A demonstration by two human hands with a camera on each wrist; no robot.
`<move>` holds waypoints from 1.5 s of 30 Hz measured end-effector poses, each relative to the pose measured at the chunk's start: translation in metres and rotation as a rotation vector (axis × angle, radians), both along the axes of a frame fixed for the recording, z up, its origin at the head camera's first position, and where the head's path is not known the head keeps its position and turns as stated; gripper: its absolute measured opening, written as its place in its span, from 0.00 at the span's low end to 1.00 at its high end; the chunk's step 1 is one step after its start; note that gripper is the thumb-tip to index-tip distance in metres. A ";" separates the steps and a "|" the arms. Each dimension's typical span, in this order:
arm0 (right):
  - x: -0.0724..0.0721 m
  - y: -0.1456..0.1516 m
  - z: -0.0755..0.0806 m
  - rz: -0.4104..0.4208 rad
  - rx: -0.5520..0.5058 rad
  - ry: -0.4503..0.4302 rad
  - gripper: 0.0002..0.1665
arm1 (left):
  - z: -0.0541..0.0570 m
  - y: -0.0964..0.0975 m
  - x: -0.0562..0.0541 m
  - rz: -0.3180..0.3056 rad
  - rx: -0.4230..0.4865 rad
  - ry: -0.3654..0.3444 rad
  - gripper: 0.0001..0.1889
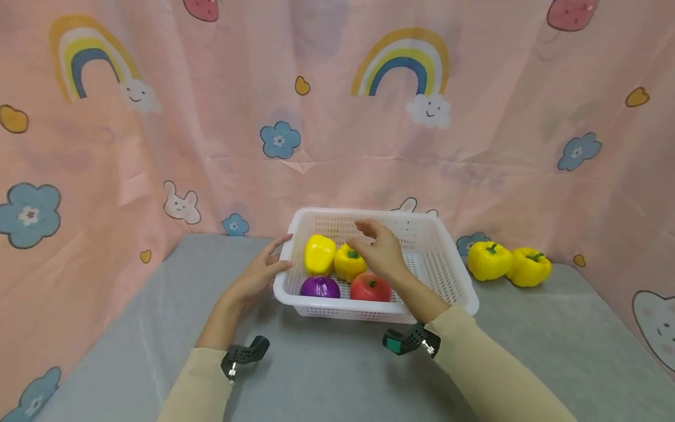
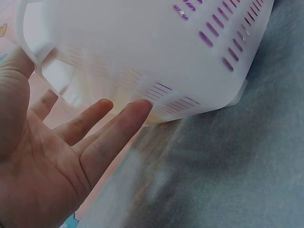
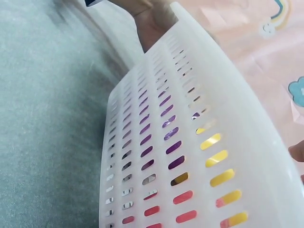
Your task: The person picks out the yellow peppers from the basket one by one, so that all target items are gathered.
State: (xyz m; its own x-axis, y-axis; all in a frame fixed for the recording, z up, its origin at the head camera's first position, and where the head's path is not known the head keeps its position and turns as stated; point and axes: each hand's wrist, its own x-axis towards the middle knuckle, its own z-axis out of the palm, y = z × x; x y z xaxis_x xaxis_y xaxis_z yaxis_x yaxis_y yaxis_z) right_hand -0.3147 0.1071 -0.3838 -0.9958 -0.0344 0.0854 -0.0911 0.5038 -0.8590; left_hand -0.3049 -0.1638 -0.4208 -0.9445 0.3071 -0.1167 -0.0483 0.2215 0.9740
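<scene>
A white slotted plastic basket (image 1: pixel 348 309) holds two yellow bell peppers, one at its left end (image 1: pixel 319 255) and one beside it (image 1: pixel 349 265). In front of them lie a purple onion (image 1: pixel 320 287) and a red apple (image 1: pixel 371 287). My left hand (image 1: pixel 258 275) touches the basket's left end, thumb and fingertips at the rim; in the left wrist view its fingers (image 2: pixel 118 137) stretch out along the outside wall. Over the basket hovers my right hand (image 1: pixel 381 249), fingers loosely bent and holding nothing, close to the second pepper. The right wrist view catches only its fingertips.
Two more yellow bell peppers, a left one (image 1: pixel 489 261) and a right one (image 1: pixel 529 267), stand side by side on the grey tabletop (image 1: pixel 327 369), right of the basket. A pink patterned curtain (image 1: pixel 337 176) hangs directly behind the table.
</scene>
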 end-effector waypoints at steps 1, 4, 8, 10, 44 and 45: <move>0.000 0.000 0.000 -0.001 0.001 -0.008 0.33 | 0.000 0.000 0.000 -0.001 0.000 0.000 0.37; -0.001 -0.001 -0.001 0.001 0.018 -0.022 0.34 | 0.001 0.000 0.000 0.005 -0.005 0.000 0.37; -0.005 -0.002 -0.003 0.017 0.062 -0.019 0.35 | 0.001 0.000 0.000 0.020 -0.023 0.000 0.37; -0.006 -0.002 -0.005 0.026 0.083 -0.022 0.36 | 0.001 0.000 0.000 0.021 -0.027 0.002 0.37; -0.008 -0.002 -0.019 0.045 0.268 -0.126 0.43 | 0.000 0.000 -0.001 0.007 -0.025 0.012 0.37; -0.007 -0.001 -0.019 0.045 0.269 -0.123 0.43 | -0.001 0.000 -0.001 0.005 -0.023 0.014 0.37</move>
State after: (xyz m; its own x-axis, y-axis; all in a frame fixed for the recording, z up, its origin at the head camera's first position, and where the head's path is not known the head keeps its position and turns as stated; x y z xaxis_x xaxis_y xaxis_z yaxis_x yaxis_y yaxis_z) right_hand -0.3221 0.1062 -0.4030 -0.9950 -0.0836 -0.0542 -0.0216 0.7123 -0.7015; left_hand -0.3059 -0.1642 -0.4216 -0.9476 0.2998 -0.1104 -0.0358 0.2438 0.9692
